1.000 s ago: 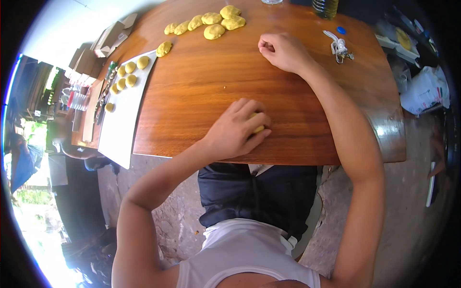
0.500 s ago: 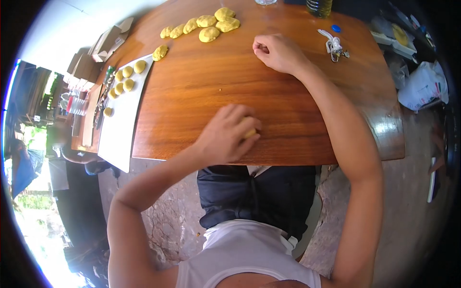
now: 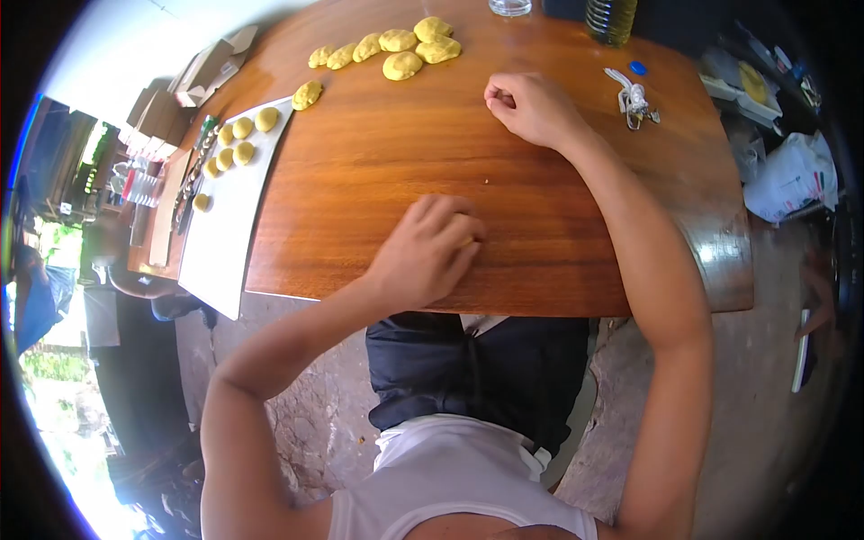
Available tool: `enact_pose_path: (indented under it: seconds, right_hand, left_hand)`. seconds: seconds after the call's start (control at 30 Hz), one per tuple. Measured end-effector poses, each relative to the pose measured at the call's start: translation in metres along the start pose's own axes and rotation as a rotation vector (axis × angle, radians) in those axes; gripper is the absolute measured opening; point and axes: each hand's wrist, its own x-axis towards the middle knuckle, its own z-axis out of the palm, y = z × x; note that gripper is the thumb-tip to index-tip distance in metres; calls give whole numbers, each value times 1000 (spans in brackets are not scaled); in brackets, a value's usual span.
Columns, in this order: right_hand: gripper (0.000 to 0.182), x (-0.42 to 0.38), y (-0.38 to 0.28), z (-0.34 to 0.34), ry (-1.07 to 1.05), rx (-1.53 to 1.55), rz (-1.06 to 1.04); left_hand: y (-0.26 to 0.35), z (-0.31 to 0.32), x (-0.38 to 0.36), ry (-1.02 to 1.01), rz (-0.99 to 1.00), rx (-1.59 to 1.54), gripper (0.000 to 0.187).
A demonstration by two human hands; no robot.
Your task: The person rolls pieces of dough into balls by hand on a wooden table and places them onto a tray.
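My left hand (image 3: 427, 250) is cupped palm-down over a small yellow dough ball (image 3: 467, 241) near the front edge of the wooden table (image 3: 378, 162). Only a sliver of that ball shows between the fingers. Farther back, my right hand (image 3: 529, 110) rests on the wood in a loose fist, with no object visible in it. Several rough yellow dough lumps (image 3: 402, 65) lie in a group at the back, and a single lump (image 3: 307, 94) sits beside the tray. Several smooth round dough balls (image 3: 243, 153) stand on the white tray (image 3: 225, 238) at the left.
A white cord with metal pieces (image 3: 634, 101) and a blue cap (image 3: 638, 67) lie at the right. Behind them stands a bottle of yellowish liquid (image 3: 610, 22), with a clear glass container (image 3: 510, 7) at the back. Cardboard boxes (image 3: 202, 72) are at far left.
My left hand has stayed in nearly the same spot, and less of the dough ball shows beneath it. My right hand keeps its loose fist. The view has shifted slightly.
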Motion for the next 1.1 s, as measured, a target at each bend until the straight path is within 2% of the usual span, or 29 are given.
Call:
enact_pose_path:
  seconds: [0.07, 0.13, 0.23, 0.27, 0.33, 0.47, 0.53, 0.6, 0.67, 0.73, 0.8, 0.83, 0.9, 0.93, 1.0, 1.03, 1.1]
  right_hand:
    - [9, 1, 6, 3, -6, 22, 6]
    - [9, 4, 4, 6, -12, 46, -10]
    - [8, 4, 0, 2, -2, -2, 18]
    - [9, 4, 1, 2, 4, 2, 9]
    - [9, 2, 0, 2, 3, -3, -3]
    - [9, 2, 2, 0, -6, 5, 29]
    - [10, 1, 4, 2, -32, 43, 41]
    - [10, 4, 4, 4, -15, 33, 16]
    - [11, 5, 3, 4, -40, 16, 38]
    - [11, 9, -2, 1, -55, -13, 52]
    - [11, 4, -6, -1, -41, -36, 70]
    - [11, 3, -4, -1, -40, -45, 68]
    - [10, 3, -1, 0, -25, 0, 88]
    - [10, 3, -2, -1, -25, -7, 85]
    - [11, 1, -3, -2, -34, -14, 67]
    - [11, 3, -1, -2, -33, -15, 68]
    - [10, 4, 0, 2, -19, 61, 71]
  left_hand:
    - [-11, -10, -10, -10, -51, 19, 16]
    - [-37, -18, 2, 15, -181, 198, 17]
    - [-67, -6, 38, 93, -124, 98, 17]
    - [-64, 1, 42, 102, -122, 100, 17]
    - [-48, 7, 50, -17, -3, -30, 16]
    - [-20, -12, 6, -3, -5, 42, 13]
    - [-32, -31, -22, 28, -187, 171, 12]
    - [-63, -42, -36, 50, -516, 147, 15]
    - [-107, -42, -29, 120, -494, 256, 15]
    - [-126, -46, -12, 202, -459, 368, 15]
    - [-122, -31, 14, 149, -293, 150, 13]
    - [-109, -31, 20, 157, -289, 146, 13]
    - [-78, -30, 15, 68, -366, -91, 23]
    - [-67, -31, 3, 75, -363, -94, 23]
    - [-53, -40, -31, 78, -272, 39, 40]
    - [-49, -48, -41, 78, -270, 38, 40]
    - [-44, -65, -62, -19, -356, 3, 53]
